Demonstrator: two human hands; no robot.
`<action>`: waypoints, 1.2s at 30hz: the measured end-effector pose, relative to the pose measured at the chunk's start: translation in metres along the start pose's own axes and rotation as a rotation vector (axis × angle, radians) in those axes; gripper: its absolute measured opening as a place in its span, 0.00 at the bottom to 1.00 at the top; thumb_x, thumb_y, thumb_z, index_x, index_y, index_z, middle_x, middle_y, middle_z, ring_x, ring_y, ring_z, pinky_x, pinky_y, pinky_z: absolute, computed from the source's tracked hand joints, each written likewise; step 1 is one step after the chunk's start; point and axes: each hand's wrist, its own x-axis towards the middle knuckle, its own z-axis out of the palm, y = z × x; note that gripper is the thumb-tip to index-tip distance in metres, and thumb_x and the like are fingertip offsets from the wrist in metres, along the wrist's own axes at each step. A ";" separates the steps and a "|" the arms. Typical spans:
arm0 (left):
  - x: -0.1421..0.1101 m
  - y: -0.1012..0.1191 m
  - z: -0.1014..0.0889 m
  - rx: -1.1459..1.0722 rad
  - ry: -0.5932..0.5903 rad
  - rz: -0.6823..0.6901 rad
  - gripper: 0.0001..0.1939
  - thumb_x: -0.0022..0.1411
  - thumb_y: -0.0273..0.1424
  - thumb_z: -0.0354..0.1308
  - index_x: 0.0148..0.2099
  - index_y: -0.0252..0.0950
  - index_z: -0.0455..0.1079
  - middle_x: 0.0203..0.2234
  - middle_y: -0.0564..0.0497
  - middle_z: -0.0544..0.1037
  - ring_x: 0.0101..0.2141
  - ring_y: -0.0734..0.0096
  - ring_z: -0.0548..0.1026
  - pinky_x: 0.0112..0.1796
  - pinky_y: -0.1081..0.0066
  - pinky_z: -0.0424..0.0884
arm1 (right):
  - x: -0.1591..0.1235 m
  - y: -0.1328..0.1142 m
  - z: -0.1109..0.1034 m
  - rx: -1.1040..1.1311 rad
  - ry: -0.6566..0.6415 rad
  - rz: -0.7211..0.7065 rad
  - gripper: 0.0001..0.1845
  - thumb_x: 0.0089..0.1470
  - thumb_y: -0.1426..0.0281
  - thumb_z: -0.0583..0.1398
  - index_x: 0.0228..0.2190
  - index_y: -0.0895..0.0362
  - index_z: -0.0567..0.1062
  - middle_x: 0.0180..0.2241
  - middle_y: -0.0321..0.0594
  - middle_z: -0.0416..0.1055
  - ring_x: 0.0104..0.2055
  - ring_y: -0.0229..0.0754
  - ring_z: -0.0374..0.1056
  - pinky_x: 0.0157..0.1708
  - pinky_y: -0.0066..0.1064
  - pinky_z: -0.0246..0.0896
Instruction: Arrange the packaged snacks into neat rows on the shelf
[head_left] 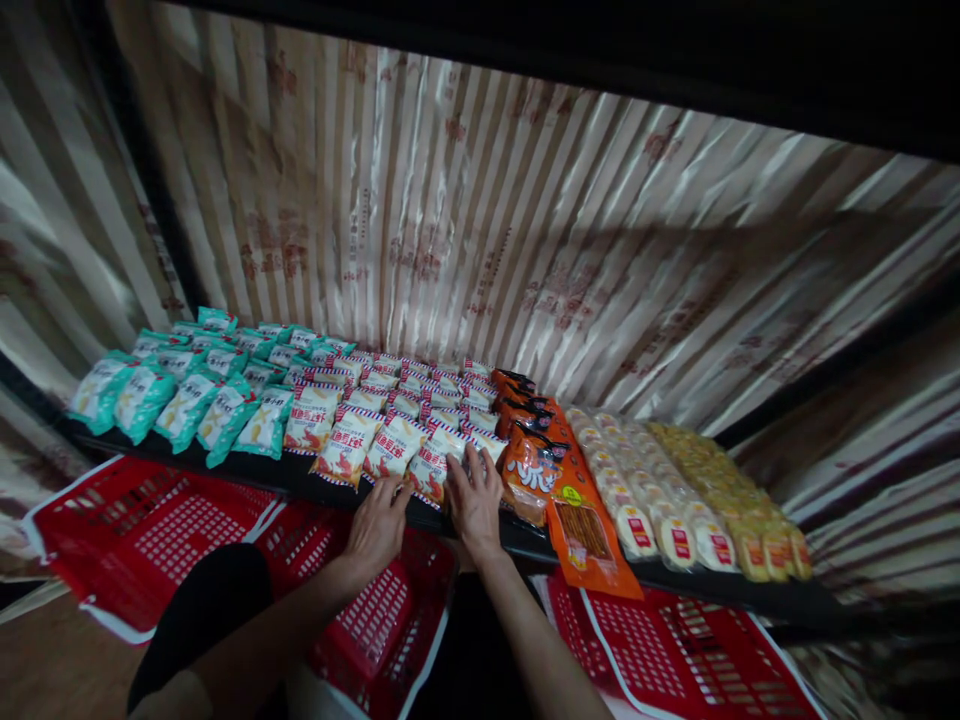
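Note:
Rows of white snack bags (391, 447) with red print and striped edges stand on the middle of a dark shelf (300, 478). My right hand (474, 500) lies against a front-row bag at the right end of these rows, fingers spread over its face. Lower and to the left, my left hand (379, 528) has its loosely bent fingers at the bottom edge of the front bags, holding nothing. Orange snack bags (531, 470) are directly right of my right hand, beside a flat orange pack (589, 535) that overhangs the shelf edge.
Teal and white bags (187, 405) fill the shelf's left end. Round white packaged items (637, 530) and yellow packs (750, 550) line the right. Red baskets (172, 530) sit below the shelf. A striped, wrinkled sheet (450, 200) hangs behind; a dark beam (600, 60) crosses above.

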 end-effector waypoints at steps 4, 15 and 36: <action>-0.005 -0.016 -0.006 0.020 0.029 -0.062 0.23 0.60 0.19 0.43 0.56 0.35 0.64 0.48 0.42 0.68 0.50 0.61 0.65 0.51 0.60 0.66 | -0.006 -0.004 0.001 0.031 0.056 -0.021 0.20 0.59 0.70 0.53 0.54 0.53 0.66 0.62 0.49 0.52 0.65 0.56 0.42 0.54 0.55 0.51; -0.003 -0.027 0.002 -0.068 0.013 -0.043 0.24 0.59 0.18 0.42 0.56 0.33 0.63 0.49 0.42 0.68 0.52 0.62 0.65 0.52 0.58 0.67 | -0.001 -0.056 0.008 0.111 -0.072 -0.260 0.21 0.58 0.73 0.55 0.52 0.48 0.69 0.57 0.40 0.63 0.65 0.52 0.42 0.56 0.54 0.48; -0.002 -0.073 -0.086 0.055 -0.215 -0.258 0.19 0.59 0.23 0.47 0.51 0.37 0.67 0.48 0.41 0.66 0.47 0.57 0.68 0.41 0.64 0.70 | 0.004 -0.081 0.031 0.022 -0.108 -0.219 0.21 0.57 0.76 0.54 0.51 0.50 0.70 0.59 0.40 0.61 0.66 0.54 0.39 0.57 0.52 0.48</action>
